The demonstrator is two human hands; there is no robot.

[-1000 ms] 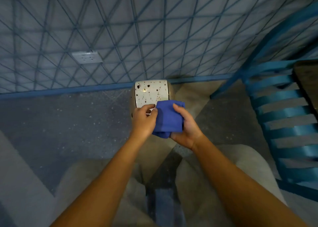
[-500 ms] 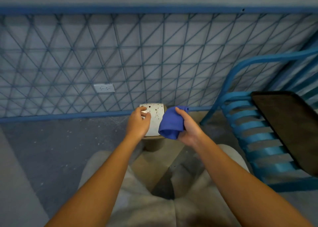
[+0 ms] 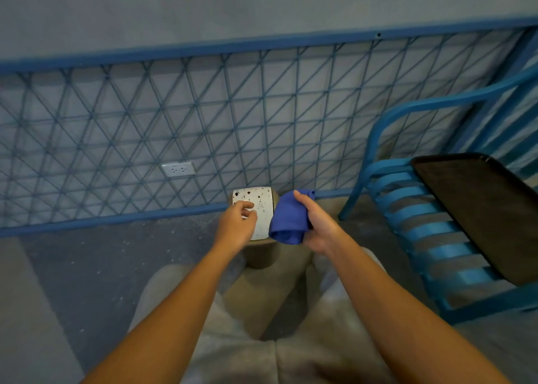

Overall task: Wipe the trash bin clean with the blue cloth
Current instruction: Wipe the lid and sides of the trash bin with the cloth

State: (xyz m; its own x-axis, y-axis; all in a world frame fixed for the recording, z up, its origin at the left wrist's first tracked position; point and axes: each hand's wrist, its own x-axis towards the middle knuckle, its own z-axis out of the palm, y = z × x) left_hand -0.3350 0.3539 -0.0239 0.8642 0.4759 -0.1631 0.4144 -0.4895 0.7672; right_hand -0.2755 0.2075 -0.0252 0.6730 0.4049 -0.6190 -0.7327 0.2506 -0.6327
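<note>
The trash bin (image 3: 260,206) stands on the floor by the wall; its white lid is speckled with dark spots, and its tan body shows below. My left hand (image 3: 237,226) rests over the lid's near left part, fingers loosely curled, holding nothing that I can see. My right hand (image 3: 318,226) grips the bunched blue cloth (image 3: 288,223), held just right of the lid and above it, apart from the left hand.
A blue lattice fence (image 3: 174,127) runs along the grey wall, with a white wall socket (image 3: 178,169) behind it. A blue slatted chair (image 3: 422,232) stands at right with a dark tray (image 3: 480,214) on it. My grey-trousered knees are below.
The view has tilted up and back. My left hand let go of the cloth and stays by the lid; the cloth is bunched in my right hand, moved right.
</note>
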